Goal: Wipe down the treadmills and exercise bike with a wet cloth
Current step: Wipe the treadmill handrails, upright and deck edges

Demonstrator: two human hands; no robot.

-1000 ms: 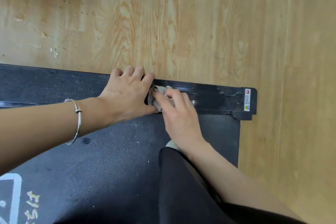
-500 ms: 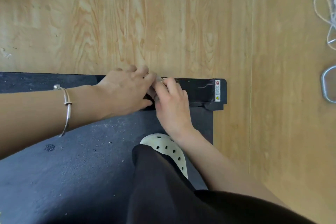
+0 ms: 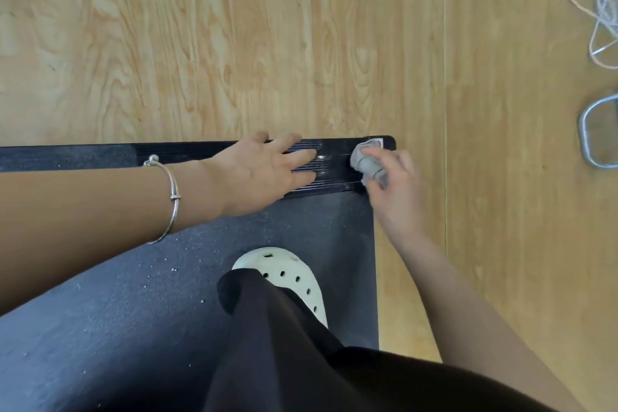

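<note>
Closest to the camera, a black trouser leg [image 3: 284, 344] hung over a white perforated clog [image 3: 301, 274], which stood on the dark, speckled treadmill belt [image 3: 117, 311]. Beyond the shoe, the black ribbed side rail [image 3: 100, 154] ran along the belt's far edge.

The left hand [image 3: 257, 170], with a silver bangle [image 3: 172, 191] on its wrist, lay flat on the rail with its fingers straight and slightly spread, holding nothing. Just to its right and apart from it, the right hand [image 3: 398, 191] had its fingers curled round a bunched grey cloth [image 3: 368, 164]. It held the cloth against the rail's end corner, where the cloth partly covered a small sticker [image 3: 378, 143]. The rail between the two hands looked glossy.

Past the rail lay a light wooden floor [image 3: 234, 43]. At the far right edge a tangle of pale cords [image 3: 598, 10] lay on the boards, and nearer than them a grey metal loop [image 3: 588, 134].
</note>
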